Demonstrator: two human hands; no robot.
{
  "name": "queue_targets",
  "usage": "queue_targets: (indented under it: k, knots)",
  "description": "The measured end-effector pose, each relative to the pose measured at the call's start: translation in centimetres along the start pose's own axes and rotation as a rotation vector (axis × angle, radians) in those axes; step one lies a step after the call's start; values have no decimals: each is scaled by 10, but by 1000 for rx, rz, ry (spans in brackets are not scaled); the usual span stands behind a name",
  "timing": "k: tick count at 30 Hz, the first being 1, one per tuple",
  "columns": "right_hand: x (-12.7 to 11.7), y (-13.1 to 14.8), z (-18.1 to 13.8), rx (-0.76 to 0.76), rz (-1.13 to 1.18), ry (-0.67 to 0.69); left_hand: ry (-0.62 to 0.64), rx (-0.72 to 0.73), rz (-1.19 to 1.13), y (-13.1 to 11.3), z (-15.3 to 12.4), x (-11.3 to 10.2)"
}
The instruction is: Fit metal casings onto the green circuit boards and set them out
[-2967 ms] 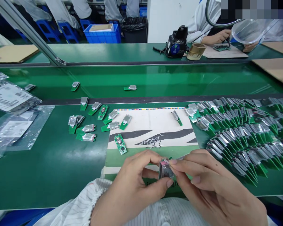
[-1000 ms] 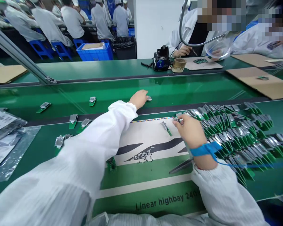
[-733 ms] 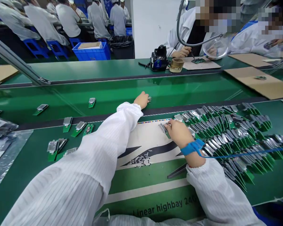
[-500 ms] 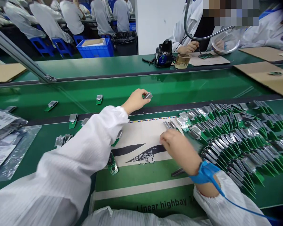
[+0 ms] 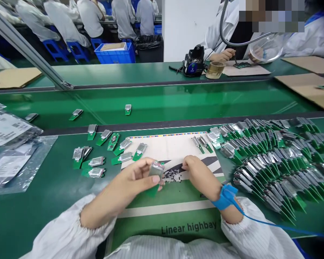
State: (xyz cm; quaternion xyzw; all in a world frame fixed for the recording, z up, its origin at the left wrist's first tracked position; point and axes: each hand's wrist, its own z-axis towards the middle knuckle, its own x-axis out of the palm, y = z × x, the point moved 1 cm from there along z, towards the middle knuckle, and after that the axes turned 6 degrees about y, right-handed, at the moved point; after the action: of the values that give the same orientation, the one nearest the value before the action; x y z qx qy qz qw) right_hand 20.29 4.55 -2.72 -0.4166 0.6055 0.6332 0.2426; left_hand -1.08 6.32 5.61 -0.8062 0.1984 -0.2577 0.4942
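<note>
Silver-cased green circuit board (image 5: 156,169) now sits pinched in the closed grip of the left hand (image 5: 132,177), drawn back from the far belt (image 5: 178,102) to the tabletop's (image 5: 43,216) near edge. Right hand (image 5: 201,173) rests at three o'clock from the small metal parts (image 5: 172,176), its curled grip showing nothing held.
</note>
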Motion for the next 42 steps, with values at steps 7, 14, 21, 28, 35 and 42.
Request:
queue_targets:
  k: [7, 14, 21, 28, 35, 42]
  knots:
    - [-30, 23, -34, -108, 317, -63, -27, -79, -240, 25, -11, 22]
    - [-43, 41, -53, -202, 563, -40, 19, -25, -312, 33, -11, 34]
    - [-55, 54, -62, -172, 585, -125, 76, -27, -346, 36, -17, 38]
    - [-67, 67, -66, -333, 472, -292, 49, 13, -151, 33, -24, 44]
    - [-60, 80, -58, -511, 508, -369, 87, 12, -175, 29, -28, 52]
    - [-59, 87, -64, -479, 425, -420, 96, 18, -243, 23, -28, 55]
